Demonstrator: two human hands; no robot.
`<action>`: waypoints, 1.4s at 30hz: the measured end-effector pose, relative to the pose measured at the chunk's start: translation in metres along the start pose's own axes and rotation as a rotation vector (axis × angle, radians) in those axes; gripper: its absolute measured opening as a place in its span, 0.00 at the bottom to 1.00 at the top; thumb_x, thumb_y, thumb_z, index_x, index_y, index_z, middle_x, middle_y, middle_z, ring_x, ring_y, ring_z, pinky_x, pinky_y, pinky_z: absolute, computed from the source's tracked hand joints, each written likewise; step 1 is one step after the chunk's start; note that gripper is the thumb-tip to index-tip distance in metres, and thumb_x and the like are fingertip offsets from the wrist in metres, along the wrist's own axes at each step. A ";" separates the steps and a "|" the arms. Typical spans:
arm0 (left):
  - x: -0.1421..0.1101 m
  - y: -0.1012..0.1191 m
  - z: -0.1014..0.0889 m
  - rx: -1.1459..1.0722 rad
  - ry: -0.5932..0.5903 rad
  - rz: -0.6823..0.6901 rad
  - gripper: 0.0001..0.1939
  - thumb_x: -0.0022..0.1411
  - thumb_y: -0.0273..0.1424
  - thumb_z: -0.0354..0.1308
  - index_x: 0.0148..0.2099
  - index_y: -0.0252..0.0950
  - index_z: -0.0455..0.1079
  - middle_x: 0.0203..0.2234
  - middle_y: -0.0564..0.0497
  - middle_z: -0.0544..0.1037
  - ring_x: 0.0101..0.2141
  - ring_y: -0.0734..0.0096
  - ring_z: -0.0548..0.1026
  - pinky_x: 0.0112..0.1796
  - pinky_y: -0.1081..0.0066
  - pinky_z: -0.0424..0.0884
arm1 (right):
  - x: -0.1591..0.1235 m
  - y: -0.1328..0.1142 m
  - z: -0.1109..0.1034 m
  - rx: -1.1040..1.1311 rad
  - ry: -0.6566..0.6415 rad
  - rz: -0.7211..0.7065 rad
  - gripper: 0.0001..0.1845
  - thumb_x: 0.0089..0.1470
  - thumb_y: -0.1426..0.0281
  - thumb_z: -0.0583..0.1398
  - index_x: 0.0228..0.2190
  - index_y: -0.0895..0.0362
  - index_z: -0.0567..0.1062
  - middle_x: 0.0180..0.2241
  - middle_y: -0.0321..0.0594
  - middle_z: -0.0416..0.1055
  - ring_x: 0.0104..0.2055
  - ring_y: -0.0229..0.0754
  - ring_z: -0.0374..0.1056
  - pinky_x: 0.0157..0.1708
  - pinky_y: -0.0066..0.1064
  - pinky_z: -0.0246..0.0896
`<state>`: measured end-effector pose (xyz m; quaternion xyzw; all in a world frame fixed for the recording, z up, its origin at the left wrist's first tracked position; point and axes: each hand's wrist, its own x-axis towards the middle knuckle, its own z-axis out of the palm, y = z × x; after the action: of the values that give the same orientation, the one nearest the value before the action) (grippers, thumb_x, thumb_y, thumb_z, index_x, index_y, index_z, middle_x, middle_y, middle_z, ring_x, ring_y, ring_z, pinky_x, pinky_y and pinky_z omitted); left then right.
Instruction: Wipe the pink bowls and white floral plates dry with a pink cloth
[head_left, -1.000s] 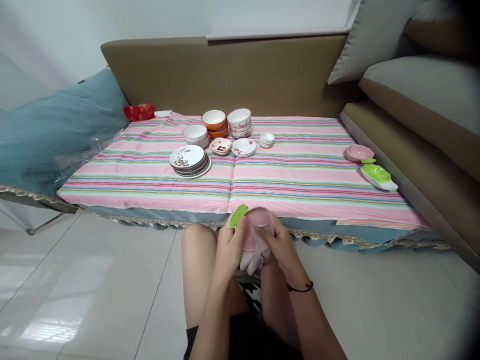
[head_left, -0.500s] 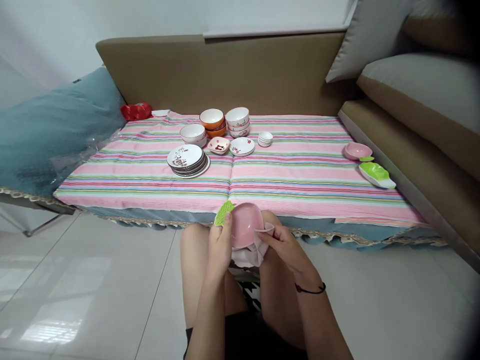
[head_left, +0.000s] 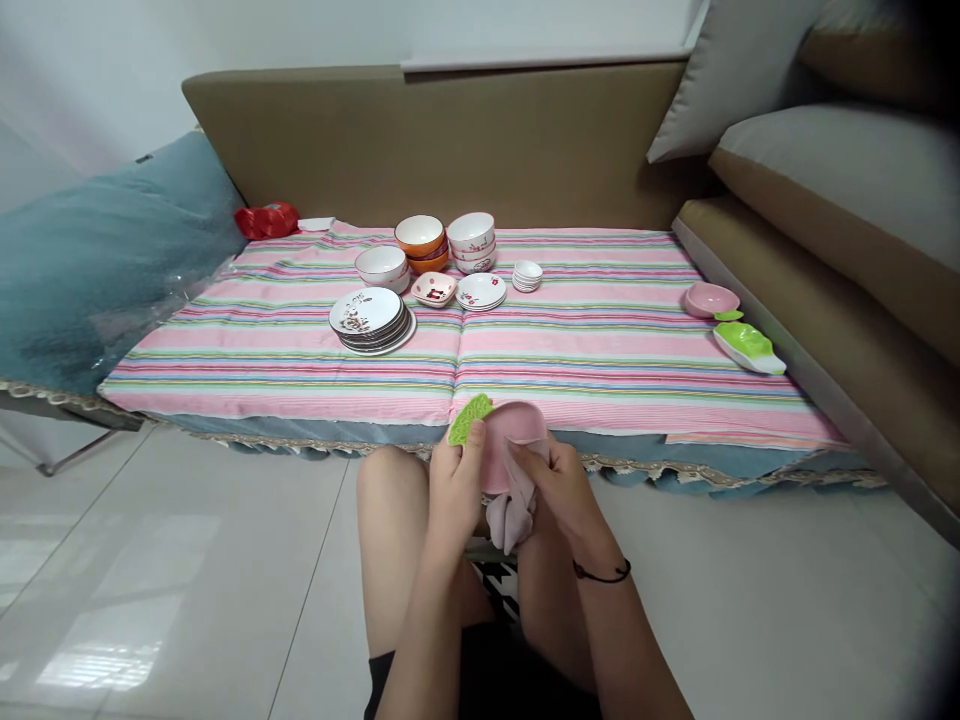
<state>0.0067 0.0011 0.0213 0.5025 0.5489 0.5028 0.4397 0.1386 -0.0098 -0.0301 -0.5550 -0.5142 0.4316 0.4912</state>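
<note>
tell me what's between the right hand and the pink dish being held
In the head view, a pale pink cloth lies between the thumb of the right hand and the inside of the pink dish. The dish's far side is hidden.

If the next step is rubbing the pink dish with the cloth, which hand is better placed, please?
Probably the right hand: its thumb presses the cloth against the pink dish. The left hand grips the dish at its green handle, so it seems better suited to steadying.
</note>
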 end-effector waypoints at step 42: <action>-0.002 0.016 -0.008 -0.028 0.169 0.362 0.20 0.67 0.42 0.47 0.51 0.37 0.72 0.44 0.46 0.77 0.51 0.60 0.70 0.52 0.64 0.64 | -0.013 -0.036 -0.004 0.177 0.114 0.022 0.15 0.50 0.59 0.62 0.23 0.57 0.76 0.17 0.34 0.68 0.23 0.36 0.64 0.26 0.27 0.61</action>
<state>0.0009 -0.0022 0.0383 0.5428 0.4777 0.6216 0.3014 0.1357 -0.0239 0.0059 -0.5388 -0.4390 0.4483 0.5621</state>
